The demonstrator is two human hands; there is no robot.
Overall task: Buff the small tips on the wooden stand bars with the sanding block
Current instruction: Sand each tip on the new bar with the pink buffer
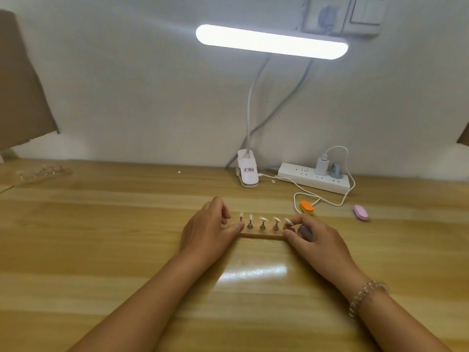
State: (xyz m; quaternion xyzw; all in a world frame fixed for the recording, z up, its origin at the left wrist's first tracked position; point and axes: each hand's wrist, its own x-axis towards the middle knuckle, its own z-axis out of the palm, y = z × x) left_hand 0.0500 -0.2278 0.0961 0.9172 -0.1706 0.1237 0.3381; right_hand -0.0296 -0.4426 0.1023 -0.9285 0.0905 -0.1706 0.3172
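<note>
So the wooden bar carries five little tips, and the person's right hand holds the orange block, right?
Not quite. The head view shows the right hand holding a purple block; the orange block lies on the table. The wooden bar does carry five tips.

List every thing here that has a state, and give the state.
Lamp: lit.
Strip: charger and a plug plugged in.
Stand: flat on the table, five tips standing on it.
Left hand: thumb against the stand's left end, holding nothing.
Right hand: holds the purple block, fingertips at the rightmost tip.
Orange block: lying on the table, untouched.
Pink block: lying on the table, untouched.
</note>
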